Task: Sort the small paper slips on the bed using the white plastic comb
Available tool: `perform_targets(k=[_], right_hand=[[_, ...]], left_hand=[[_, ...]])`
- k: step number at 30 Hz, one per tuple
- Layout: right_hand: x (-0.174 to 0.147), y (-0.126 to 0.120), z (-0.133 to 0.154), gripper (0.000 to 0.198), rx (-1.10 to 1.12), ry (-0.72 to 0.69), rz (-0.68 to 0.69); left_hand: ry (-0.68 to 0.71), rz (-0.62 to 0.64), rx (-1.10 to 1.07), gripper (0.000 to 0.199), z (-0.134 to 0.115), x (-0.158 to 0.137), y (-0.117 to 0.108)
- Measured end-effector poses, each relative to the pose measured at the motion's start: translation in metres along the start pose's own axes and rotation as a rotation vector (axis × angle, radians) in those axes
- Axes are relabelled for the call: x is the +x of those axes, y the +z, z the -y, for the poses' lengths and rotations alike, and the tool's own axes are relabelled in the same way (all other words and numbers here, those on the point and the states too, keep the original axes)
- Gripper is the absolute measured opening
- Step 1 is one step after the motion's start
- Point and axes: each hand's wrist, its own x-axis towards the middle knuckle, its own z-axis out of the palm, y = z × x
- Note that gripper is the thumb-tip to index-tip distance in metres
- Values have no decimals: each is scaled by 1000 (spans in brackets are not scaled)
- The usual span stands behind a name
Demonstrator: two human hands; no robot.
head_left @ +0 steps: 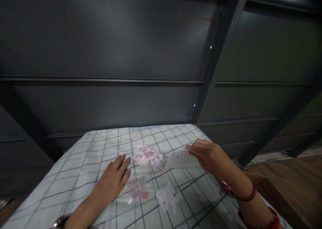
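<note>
My left hand (116,173) lies flat on the white checked tablecloth (80,178), its fingers a little apart and nothing in them. In my right hand (206,152), the fingers pinch the edge of a whitish, see-through flat piece with a row of cutouts (179,159). Its left end reaches close to a heap of small pink and white flakes (146,155). Nearer to me are a pale pink cluster of thin pieces (138,188), right of my left hand, and a white cluster with dark specks (168,197). The exact material of these pieces is unclear.
Dark metal panels (120,105) stand right behind the table's far edge. An open cardboard box (274,192) is at the lower right, beside the table. Beyond it lies a brown floor (297,172).
</note>
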Motion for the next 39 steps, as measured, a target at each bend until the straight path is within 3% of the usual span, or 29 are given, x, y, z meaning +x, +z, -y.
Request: perform_targets(k=[23,39], right_hand=[[0,4,-4,21,-96,63,11],[2,1,8,21,1,-54,-5]], left_hand=[[13,-5,68,45,2,0,3],[9,-17,48,45,1,0,1]])
